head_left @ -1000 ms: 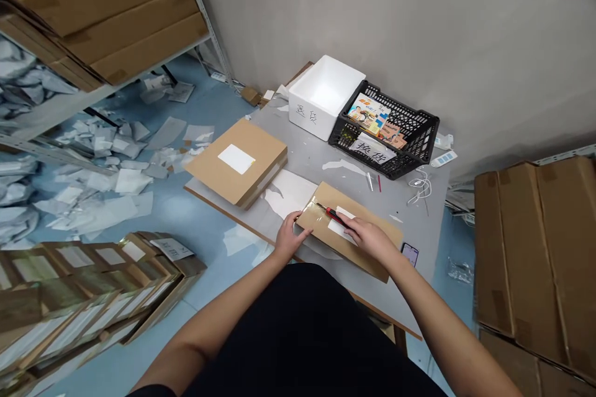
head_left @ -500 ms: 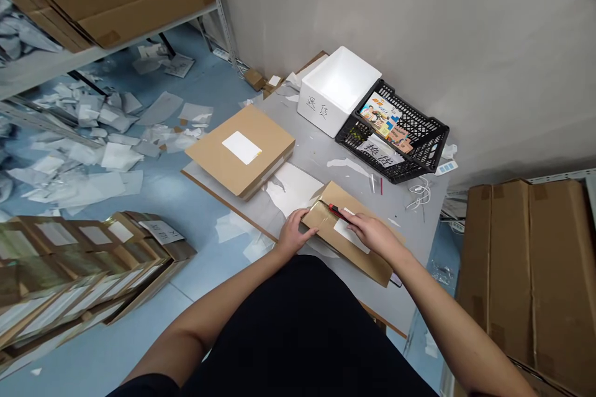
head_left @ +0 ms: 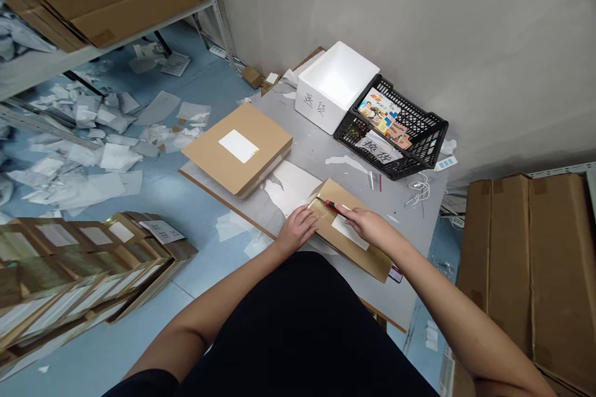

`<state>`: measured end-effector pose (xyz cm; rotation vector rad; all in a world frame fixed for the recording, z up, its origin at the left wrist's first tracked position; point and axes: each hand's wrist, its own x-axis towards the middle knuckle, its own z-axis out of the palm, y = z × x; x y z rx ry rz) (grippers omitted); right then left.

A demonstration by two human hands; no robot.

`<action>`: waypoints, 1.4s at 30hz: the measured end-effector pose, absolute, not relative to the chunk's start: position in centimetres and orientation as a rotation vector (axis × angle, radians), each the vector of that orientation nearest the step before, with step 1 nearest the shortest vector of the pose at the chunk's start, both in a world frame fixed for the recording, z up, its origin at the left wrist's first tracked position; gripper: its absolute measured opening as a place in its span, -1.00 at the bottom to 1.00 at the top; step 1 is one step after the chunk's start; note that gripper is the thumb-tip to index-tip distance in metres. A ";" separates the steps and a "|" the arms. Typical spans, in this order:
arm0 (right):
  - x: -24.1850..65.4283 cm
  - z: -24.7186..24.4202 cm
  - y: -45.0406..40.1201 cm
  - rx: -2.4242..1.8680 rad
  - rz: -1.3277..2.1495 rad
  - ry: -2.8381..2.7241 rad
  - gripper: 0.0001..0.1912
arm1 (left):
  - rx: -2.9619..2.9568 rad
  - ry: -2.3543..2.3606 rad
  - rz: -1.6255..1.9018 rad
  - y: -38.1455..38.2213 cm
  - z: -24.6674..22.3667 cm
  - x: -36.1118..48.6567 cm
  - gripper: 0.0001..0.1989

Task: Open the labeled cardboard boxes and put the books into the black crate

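A flat brown cardboard box (head_left: 378, 265) with a white label lies at a slant on the grey table, close to my body. My left hand (head_left: 297, 229) is closed over its left end, fingers bent at the corner. A red and black utility knife (head_left: 331, 205) is gripped in my right hand (head_left: 365, 223), its tip at the shiny tape (head_left: 318, 205) near that same end. Whether the blade has gone through the tape cannot be made out. Behind on the left lies a larger brown box (head_left: 261, 133) with a white label.
At the table's (head_left: 321, 152) back stand a white foam box (head_left: 316, 102) and a black plastic crate (head_left: 419, 161) holding colourful printed packs. A white cable (head_left: 419, 189) lies near the right edge. Packed cartons fill the left and right sides. Torn wrappings (head_left: 121, 155) litter the floor.
My left hand's fingers have shifted further over the box's end, the thumb no longer stretched along the front. The knife tip has moved slightly left along the taped end.
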<state>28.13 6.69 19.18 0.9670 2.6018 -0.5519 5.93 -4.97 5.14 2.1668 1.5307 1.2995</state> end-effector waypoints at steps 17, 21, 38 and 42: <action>28.0 19.9 6.2 0.909 -0.381 2.561 -0.37 | 2.229 1.544 1.310 -4.5 6.4 5.9 -0.73; 28.2 20.1 6.2 0.910 -0.383 2.579 -0.41 | 2.234 1.571 1.321 -4.5 6.5 5.9 -0.74; 29.3 20.8 6.0 0.854 -0.319 2.536 -0.31 | 2.224 1.590 1.337 -4.8 6.6 6.0 -0.76; 30.6 20.9 5.3 0.869 -0.295 2.520 -0.23 | 2.216 1.599 1.328 -4.8 6.5 6.1 -0.75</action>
